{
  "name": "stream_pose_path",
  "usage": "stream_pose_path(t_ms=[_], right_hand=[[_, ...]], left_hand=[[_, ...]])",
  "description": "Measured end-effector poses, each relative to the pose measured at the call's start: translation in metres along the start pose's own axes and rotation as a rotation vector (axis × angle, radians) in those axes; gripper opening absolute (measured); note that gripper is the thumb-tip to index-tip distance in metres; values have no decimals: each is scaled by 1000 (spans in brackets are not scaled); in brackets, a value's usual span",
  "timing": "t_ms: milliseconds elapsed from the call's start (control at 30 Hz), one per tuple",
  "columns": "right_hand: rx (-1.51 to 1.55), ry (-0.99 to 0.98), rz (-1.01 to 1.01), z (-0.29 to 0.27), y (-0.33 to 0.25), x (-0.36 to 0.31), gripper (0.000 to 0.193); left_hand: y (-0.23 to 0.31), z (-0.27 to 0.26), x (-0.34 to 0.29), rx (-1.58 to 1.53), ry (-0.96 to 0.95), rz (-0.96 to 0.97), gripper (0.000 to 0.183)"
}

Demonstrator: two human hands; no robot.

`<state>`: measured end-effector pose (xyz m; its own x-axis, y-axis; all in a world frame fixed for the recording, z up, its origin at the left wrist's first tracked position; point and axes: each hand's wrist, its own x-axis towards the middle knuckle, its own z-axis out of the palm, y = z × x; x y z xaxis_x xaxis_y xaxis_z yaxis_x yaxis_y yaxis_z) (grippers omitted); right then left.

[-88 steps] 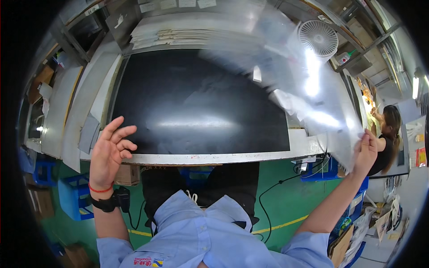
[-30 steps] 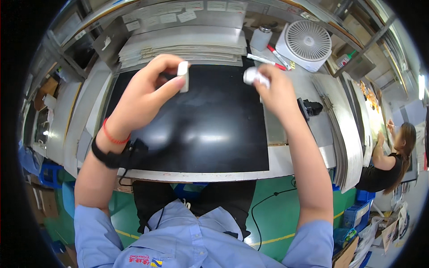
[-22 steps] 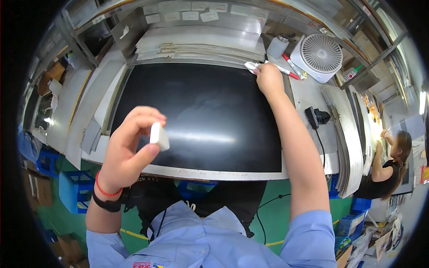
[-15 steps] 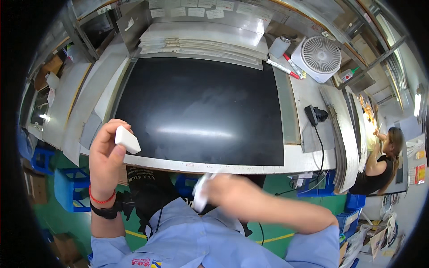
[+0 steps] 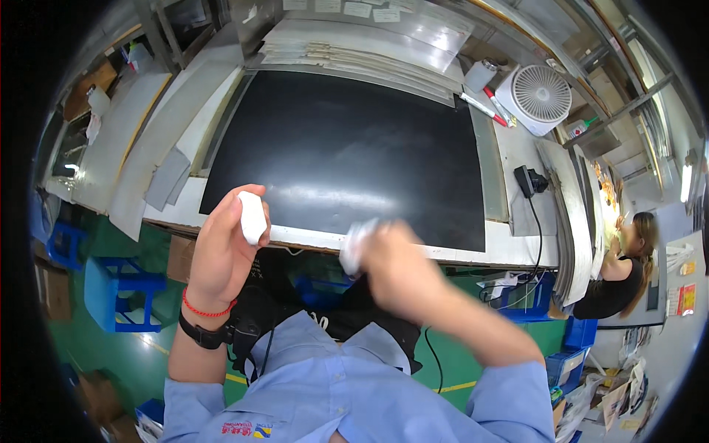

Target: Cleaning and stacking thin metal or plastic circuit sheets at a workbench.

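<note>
My left hand is raised at the near left corner of a flat black sheet. Its fingers and thumb grip a small white block, smooth and rounded at the edges. At the sheet's near edge, right of the middle, my right hand is smeared by motion. A white, soft-looking piece, perhaps a cloth or wipe, is held in its fingers; the blur hides its exact kind. The black sheet lies flat on the light worktable.
Thin panels are stacked behind the sheet. At the right are markers, a white fan, a bottle and a black plug with cord. A blue stool stands at left. Another person works at far right.
My left hand has moved right with the white block, which is now turned more upright. My right hand has risen toward the sheet's near edge with the white piece. The view has shifted slightly.
</note>
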<state>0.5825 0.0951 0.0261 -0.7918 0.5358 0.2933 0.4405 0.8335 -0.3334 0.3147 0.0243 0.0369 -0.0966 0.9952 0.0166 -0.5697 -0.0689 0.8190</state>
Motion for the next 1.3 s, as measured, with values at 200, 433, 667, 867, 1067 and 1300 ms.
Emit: stream_pose_path(t_ms=[200, 433, 667, 867, 1067, 1300], right_hand=[[-216, 528, 143, -26, 66, 19, 13], [-294, 16, 115, 11, 7, 26, 17], [323, 511, 215, 12, -61, -13, 44], [38, 396, -238, 27, -96, -11, 46], [201, 567, -73, 7, -97, -12, 46], [382, 231, -31, 18, -93, -30, 42]], left_hand=[[-19, 8, -3, -92, 69, -165, 35], [-33, 7, -13, -168, 91, -206, 34], [-49, 5, -31, -206, 55, -225, 32], [-51, 23, -50, -191, 162, -205, 25], [-45, 13, -55, -125, 114, -230, 28], [-20, -1, -63, -5, 63, -48, 26]])
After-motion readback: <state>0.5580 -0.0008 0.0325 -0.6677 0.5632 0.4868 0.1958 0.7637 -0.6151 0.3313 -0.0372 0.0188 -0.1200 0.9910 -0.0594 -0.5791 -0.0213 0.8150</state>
